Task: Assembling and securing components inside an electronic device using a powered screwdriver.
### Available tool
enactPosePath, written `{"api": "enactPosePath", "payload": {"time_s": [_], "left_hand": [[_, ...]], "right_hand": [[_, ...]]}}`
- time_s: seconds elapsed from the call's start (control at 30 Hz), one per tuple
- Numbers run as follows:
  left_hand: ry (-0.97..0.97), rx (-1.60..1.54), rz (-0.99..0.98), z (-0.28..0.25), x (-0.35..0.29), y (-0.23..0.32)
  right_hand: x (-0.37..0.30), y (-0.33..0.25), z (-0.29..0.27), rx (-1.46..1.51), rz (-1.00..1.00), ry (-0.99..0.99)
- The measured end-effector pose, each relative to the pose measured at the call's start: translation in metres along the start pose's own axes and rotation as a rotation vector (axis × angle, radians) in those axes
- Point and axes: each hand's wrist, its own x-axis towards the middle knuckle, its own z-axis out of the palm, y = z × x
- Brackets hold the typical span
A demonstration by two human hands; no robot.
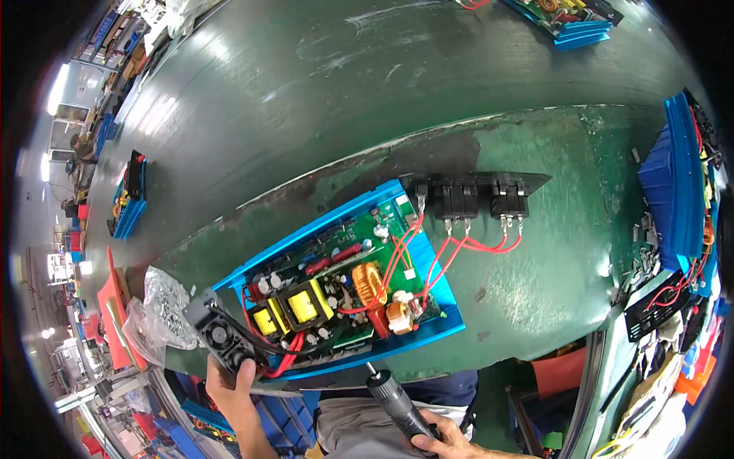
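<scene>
In front of me lies a blue metal housing (440, 325), open at the top. Inside is a green circuit board (399, 264) with yellow transformers (308, 304) and a copper coil (368, 283). My left hand (233, 398) grips a black end panel with a small fan (219, 335) at the housing's left end. Red wires run from the board to a black panel with sockets (460, 200) beyond the right end. A black electric screwdriver (394, 402) is in my right hand (445, 436), its tip pointing up and left, close to the housing's near wall but apart from it.
Left of the fan panel lies a clear plastic bag of small metal parts (164, 310). A blue bin (664, 195), another blue housing (686, 183) and scattered small metal pieces (646, 233) are at right. More units (130, 195) sit on the far dark green surface (306, 99).
</scene>
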Motion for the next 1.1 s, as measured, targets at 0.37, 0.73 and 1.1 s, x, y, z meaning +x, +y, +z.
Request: {"api": "enactPosePath", "payload": {"time_s": [0.37,0.73,1.1], "left_hand": [[0.018,-0.198,-0.328,-0.004,0.01,0.008],[-0.126,-0.423,-0.188,-0.003,0.021,-0.023],[0.155,0.229,0.659,-0.018,0.006,0.029]], "right_hand": [[-0.001,-0.01,-0.005,-0.01,0.114,-0.024],[0.003,-0.018,-0.004,-0.035,0.142,-0.037],[0.003,-0.021,-0.008,0.004,0.118,-0.035]]}}
